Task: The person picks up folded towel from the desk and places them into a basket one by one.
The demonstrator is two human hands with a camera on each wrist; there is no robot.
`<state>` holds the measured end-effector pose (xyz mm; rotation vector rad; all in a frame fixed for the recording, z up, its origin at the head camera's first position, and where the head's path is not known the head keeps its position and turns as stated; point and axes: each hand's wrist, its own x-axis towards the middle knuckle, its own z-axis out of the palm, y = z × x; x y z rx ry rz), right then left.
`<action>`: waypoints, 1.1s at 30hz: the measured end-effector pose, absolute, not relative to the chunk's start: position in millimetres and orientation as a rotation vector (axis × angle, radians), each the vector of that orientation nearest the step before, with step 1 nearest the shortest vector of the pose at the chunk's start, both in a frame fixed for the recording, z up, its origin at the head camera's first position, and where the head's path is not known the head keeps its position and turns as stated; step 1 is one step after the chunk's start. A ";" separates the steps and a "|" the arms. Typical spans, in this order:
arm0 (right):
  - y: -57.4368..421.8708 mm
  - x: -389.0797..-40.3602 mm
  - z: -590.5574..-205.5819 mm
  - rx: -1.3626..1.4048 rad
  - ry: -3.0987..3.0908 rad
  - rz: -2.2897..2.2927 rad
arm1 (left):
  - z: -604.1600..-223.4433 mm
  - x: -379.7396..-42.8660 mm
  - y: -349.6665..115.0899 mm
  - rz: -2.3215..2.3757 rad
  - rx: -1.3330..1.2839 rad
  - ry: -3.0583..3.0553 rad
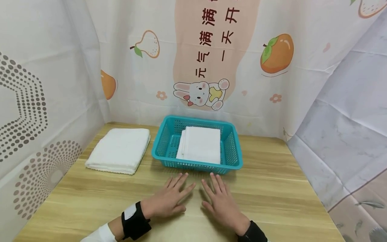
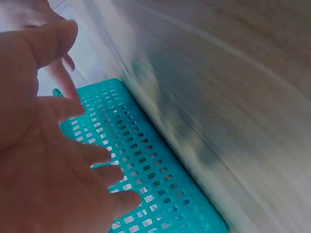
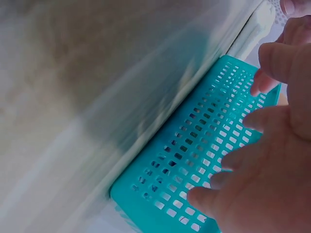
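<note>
Two bare hands, fingers straight and spread apart, nothing held: left hand (image 1: pixel 166 200) and right hand (image 1: pixel 223 205), both just in front of the near wall of a turquoise basket (image 1: pixel 231 148) on the tabletop (image 1: pixel 272 188). Impossible to tell whether resting on the wood or slightly above.

Inside the basket, a folded white cloth (image 1: pixel 203 146). Best, at this point, to keep both hands level and evenly placed about the basket's middle. Careful not to bump the near wall: probably light, so liable to slide. For any reach inside, better to come over the rim from above; for any lift of the cloth, advisable to support all layers from beneath, not to pinch only the top one.

Basket apparently of smooth moulded plastic, round-cornered, with a broad rim and rows of small rectangular holes. Cloth thin-looking and flat, with lower layers peeping out at the left. Left of the basket, a plumper white towel (image 1: pixel 121 149), soft-looking, with rounded folds. Underneath, pale streaked wood grain; behind, a creased printed curtain (image 1: pixel 136 84).
</note>
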<state>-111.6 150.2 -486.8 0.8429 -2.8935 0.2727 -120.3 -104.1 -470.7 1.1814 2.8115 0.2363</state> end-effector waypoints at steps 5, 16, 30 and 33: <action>152.9 -108.5 -489.9 0.890 -2.962 0.269 | -471.7 -120.1 -105.0 0.235 1.169 2.747; 153.3 -107.2 -491.0 0.932 -3.023 0.360 | -469.0 -118.7 -106.6 0.329 1.156 2.678; 156.1 -103.6 -483.9 0.967 -3.149 0.375 | -475.4 -116.6 -107.8 0.282 1.158 2.676; 156.6 -101.2 -481.6 0.978 -3.158 0.357 | -474.6 -115.7 -106.1 0.267 1.162 2.673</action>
